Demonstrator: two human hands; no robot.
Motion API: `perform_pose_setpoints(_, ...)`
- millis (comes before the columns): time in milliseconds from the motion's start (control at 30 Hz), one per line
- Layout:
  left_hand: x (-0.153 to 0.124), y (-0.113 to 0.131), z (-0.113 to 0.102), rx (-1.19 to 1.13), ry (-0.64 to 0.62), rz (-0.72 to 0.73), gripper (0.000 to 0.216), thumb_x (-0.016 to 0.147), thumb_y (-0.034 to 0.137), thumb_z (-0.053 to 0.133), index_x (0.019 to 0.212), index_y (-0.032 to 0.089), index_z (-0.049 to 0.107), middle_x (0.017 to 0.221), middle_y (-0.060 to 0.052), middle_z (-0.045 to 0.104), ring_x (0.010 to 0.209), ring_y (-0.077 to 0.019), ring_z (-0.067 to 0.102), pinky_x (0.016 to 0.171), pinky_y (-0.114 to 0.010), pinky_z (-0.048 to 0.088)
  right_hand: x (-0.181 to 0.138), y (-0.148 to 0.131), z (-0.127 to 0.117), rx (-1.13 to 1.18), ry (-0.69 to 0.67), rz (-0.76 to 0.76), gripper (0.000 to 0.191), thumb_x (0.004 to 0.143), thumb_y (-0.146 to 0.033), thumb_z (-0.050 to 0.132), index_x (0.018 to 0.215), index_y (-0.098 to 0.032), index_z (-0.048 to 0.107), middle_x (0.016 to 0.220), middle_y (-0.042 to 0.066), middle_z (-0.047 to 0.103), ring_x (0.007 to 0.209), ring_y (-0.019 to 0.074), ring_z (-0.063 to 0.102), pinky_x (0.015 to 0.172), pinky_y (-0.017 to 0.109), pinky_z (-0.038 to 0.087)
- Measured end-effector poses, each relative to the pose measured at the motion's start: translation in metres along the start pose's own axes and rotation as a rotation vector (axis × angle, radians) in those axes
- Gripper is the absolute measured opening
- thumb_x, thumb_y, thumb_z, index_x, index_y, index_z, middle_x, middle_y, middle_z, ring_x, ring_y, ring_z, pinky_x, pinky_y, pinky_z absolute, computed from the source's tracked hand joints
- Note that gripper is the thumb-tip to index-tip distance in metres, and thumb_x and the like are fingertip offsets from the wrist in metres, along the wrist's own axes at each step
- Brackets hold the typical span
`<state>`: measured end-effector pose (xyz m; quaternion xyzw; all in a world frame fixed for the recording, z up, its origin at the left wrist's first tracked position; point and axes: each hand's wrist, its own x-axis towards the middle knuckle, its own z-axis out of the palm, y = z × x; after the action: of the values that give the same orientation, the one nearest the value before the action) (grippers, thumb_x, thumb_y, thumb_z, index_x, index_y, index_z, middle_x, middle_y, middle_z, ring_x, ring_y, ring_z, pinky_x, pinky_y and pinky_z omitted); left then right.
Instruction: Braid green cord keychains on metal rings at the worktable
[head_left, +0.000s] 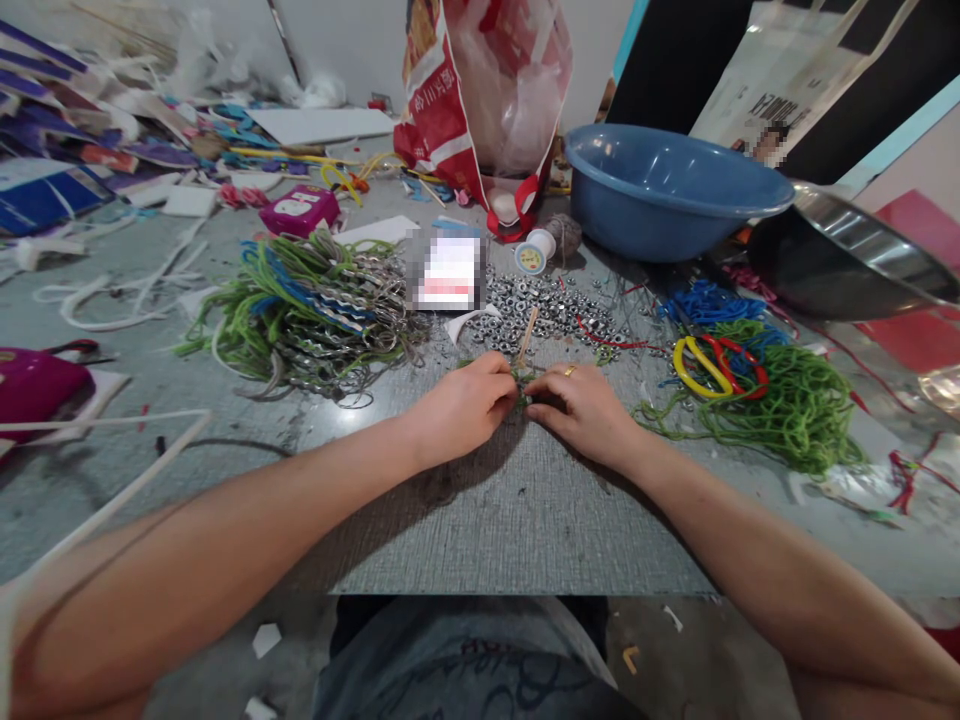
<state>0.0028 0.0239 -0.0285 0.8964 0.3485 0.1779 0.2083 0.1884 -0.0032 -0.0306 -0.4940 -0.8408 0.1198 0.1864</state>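
My left hand (466,402) and my right hand (581,405) meet at the middle of the grey table (480,520), fingers pinched together on a short piece of green cord (523,381) between them. A thin wooden stick (528,335) rises just behind the fingers. My right hand wears a ring. Right behind the hands lies a heap of small silver metal nuts (551,312). What the fingertips hold besides the cord is hidden.
A pile of finished green and blue cords with metal rings (315,305) lies at left. Loose green cord (787,410) with yellow and red loops (716,365) lies at right. Behind stand a blue basin (667,190), a steel bowl (847,260), a red bag (480,100) and a thread spool (534,252).
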Motion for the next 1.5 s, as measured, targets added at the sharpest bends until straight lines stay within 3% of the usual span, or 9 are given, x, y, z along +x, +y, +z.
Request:
perform_pose_setpoints(600,0.001,0.000,0.007,-0.001,0.003,-0.059,0.020,0.084,0.019,0.048,0.079,0.017,0.067,0.083,-0.005,0.055,0.075,-0.0163,0.055,0.071,-0.030,0.043,0.001,-0.002,-0.003,0.068,-0.001,0.027,0.010,0.079,-0.022,0.063,0.088,-0.018,0.066,0.076,0.002,0.066,0.072,0.0150,0.056,0.069,0.029,0.038)
perform_pose_setpoints(867,0.000,0.001,0.007,-0.102,0.020,-0.080,0.018,0.080,0.013,0.051,0.077,0.017,0.068,0.083,-0.005,0.055,0.074,-0.0166,0.055,0.073,-0.030,0.044,-0.001,-0.003,-0.006,-0.015,0.009,-0.023,0.010,0.081,-0.017,0.058,0.075,-0.017,0.065,0.068,0.002,0.063,0.067,0.0142,0.056,0.065,0.027,0.037)
perform_pose_setpoints(1167,0.001,0.002,0.008,0.066,-0.004,-0.071,0.020,0.083,0.015,0.048,0.081,0.016,0.068,0.086,-0.005,0.059,0.078,-0.0163,0.059,0.073,-0.029,0.047,-0.001,-0.001,0.001,-0.074,0.036,-0.013,0.012,0.082,-0.018,0.056,0.075,-0.017,0.065,0.069,0.003,0.063,0.069,0.0149,0.055,0.067,0.028,0.036)
perform_pose_setpoints(1500,0.002,0.003,0.006,0.091,0.017,-0.062,0.014,0.081,0.016,0.053,0.080,0.015,0.067,0.084,-0.004,0.059,0.078,-0.0154,0.059,0.072,-0.028,0.048,0.001,-0.004,0.002,-0.075,0.029,-0.016,0.010,0.077,-0.015,0.052,0.069,-0.017,0.056,0.064,0.001,0.057,0.065,0.0142,0.049,0.065,0.028,0.031)
